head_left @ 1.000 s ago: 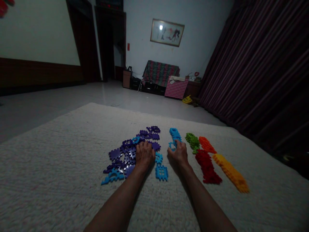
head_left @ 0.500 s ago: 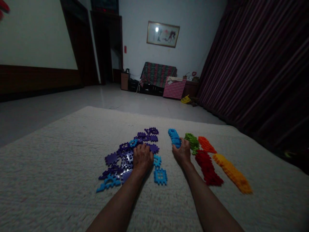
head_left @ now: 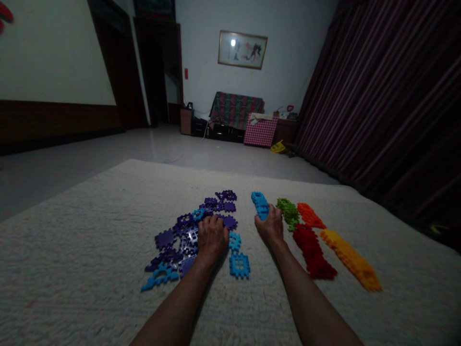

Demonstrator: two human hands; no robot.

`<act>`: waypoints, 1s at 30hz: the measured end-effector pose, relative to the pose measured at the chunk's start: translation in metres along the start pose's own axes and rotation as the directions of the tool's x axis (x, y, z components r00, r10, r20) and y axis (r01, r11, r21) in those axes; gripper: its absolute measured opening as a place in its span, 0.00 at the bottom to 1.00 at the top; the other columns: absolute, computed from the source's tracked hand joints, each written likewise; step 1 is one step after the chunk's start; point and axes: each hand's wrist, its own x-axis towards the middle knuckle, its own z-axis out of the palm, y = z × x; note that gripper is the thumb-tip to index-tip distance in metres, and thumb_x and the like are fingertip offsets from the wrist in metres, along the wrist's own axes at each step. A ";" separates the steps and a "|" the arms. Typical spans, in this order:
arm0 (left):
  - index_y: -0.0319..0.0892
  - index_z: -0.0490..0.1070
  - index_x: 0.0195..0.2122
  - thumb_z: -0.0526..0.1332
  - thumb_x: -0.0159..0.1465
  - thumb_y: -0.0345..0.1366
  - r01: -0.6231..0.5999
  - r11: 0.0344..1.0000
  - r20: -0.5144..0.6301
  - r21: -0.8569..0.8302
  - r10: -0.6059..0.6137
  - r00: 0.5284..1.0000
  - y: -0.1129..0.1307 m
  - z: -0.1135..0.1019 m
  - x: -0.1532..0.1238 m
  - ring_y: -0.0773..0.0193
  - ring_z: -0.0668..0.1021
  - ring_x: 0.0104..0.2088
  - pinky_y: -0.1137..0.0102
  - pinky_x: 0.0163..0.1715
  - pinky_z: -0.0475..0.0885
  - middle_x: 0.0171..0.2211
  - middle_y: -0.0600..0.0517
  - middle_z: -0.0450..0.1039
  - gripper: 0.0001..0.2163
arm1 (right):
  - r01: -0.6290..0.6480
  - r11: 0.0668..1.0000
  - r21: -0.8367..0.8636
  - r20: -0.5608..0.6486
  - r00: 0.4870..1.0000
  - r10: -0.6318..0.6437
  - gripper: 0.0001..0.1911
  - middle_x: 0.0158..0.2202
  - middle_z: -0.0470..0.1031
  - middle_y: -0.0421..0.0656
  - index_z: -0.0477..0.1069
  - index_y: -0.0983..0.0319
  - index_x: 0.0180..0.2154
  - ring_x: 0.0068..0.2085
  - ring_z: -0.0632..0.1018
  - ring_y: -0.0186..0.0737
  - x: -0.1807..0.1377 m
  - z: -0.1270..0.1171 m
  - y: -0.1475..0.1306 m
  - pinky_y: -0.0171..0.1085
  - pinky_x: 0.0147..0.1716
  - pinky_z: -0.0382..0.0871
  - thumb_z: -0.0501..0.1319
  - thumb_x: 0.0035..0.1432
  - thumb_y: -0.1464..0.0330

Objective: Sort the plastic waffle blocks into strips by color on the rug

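My left hand rests knuckles-up on a loose heap of purple plastic puzzle tiles, fingers curled down into the heap; what they hold is hidden. A few light blue tiles lie beside it, to its right. My right hand presses its curled fingers against the near end of a row of light blue tiles. Right of that lie sorted rows: green, orange, red and yellow.
Everything lies on a cream textured rug over a grey floor. A dark striped curtain hangs along the right. A low cabinet under a plaid cloth and a red checked board stand at the far wall.
My right hand slid forward with a light blue tile and now sits against the near end of the blue row. My left hand stayed on the purple heap.
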 end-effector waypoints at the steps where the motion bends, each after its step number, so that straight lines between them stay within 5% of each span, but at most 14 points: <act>1: 0.40 0.75 0.42 0.56 0.64 0.32 0.001 1.000 0.000 -0.001 -0.001 1.000 0.000 0.000 0.000 0.49 0.72 0.52 0.55 0.52 0.64 0.50 0.43 0.75 0.10 | -0.002 1.000 0.008 -0.004 1.000 0.002 0.29 0.50 0.67 0.54 0.65 0.63 0.55 0.50 0.71 0.53 0.000 0.000 0.000 0.46 0.49 0.67 0.62 0.51 0.64; 9: 0.39 0.75 0.42 0.56 0.64 0.33 0.006 1.000 0.000 0.007 -0.006 1.000 0.000 0.001 0.001 0.49 0.72 0.52 0.56 0.52 0.64 0.51 0.43 0.75 0.10 | 0.024 0.989 0.144 -0.117 0.993 -0.007 0.30 0.51 0.65 0.54 0.64 0.63 0.55 0.53 0.69 0.54 0.007 0.003 0.010 0.48 0.54 0.65 0.62 0.49 0.64; 25: 0.39 0.75 0.44 0.55 0.65 0.33 0.006 1.000 -0.004 0.020 -0.006 1.000 0.000 0.001 0.000 0.50 0.71 0.53 0.56 0.53 0.64 0.52 0.45 0.74 0.11 | -0.099 0.995 0.031 0.000 0.995 0.099 0.34 0.52 0.65 0.54 0.63 0.63 0.58 0.52 0.70 0.53 0.012 0.007 0.011 0.45 0.47 0.68 0.64 0.51 0.61; 30: 0.40 0.74 0.44 0.55 0.65 0.33 -0.005 1.000 0.006 0.018 0.004 1.000 -0.001 0.002 -0.001 0.50 0.71 0.54 0.56 0.53 0.63 0.51 0.44 0.74 0.10 | -0.060 0.994 0.096 -0.087 0.994 0.068 0.33 0.53 0.64 0.54 0.64 0.63 0.57 0.54 0.68 0.55 0.009 0.004 0.008 0.48 0.51 0.66 0.63 0.50 0.59</act>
